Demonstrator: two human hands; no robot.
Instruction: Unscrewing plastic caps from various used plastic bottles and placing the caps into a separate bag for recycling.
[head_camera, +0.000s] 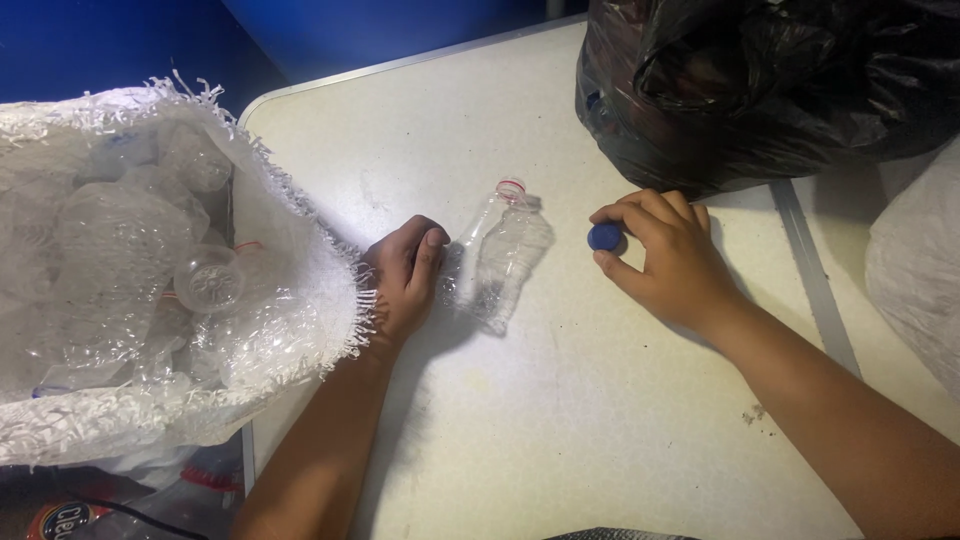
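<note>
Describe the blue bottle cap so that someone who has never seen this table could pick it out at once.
Start at the black plastic bag at the far right of the white table. Just in front of it, the right hand pinches a small round blue cap in its fingertips. It is the only blue thing on the tabletop; the crushed clear bottle to its left has a red neck ring.

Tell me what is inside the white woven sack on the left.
The white sack holds many clear, crushed plastic bottles, piled near its open, frayed rim. What lies deeper under this pile is covered and cannot be seen.
</note>
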